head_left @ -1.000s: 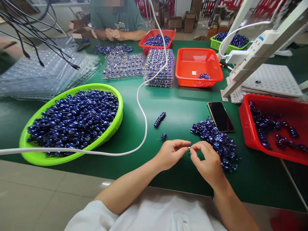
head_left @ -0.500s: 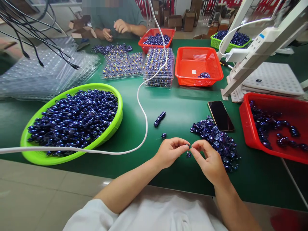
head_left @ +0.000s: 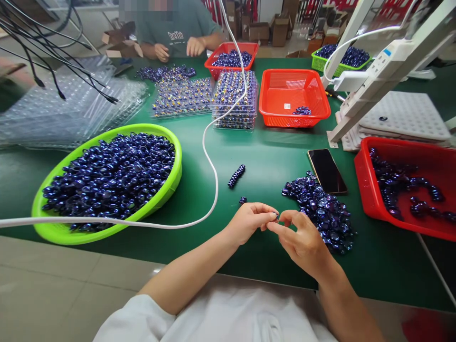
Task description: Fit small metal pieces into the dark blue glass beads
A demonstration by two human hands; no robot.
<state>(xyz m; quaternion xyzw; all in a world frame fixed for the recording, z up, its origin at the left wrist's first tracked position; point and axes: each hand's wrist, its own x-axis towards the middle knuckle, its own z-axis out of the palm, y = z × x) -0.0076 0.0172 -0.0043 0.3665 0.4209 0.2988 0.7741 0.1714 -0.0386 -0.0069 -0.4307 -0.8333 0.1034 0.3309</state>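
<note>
My left hand point(head_left: 249, 222) and my right hand point(head_left: 302, 242) meet above the green table's near edge, fingertips pinched together on a small dark blue bead point(head_left: 277, 216). Just right of my hands lies a loose pile of blue glass pieces point(head_left: 320, 209). A short stacked row of blue pieces point(head_left: 236, 176) and a single piece point(head_left: 242, 200) lie beyond my left hand. A big lime green basket point(head_left: 46, 223) full of blue pieces stands at the left.
A white cable point(head_left: 210, 161) loops across the table. A black phone point(head_left: 326, 171), a red bin point(head_left: 366, 190) at right, a red basket point(head_left: 285, 121), stacked clear trays point(head_left: 235, 99) and a white lamp stand point(head_left: 370, 90) stand around. Another person point(head_left: 174, 33) works at the far side.
My hands have stayed together in the pinch; the right hand has turned and dropped a little. The small piece seen under my fingers is no longer visible. The person opposite has shifted their hands.
</note>
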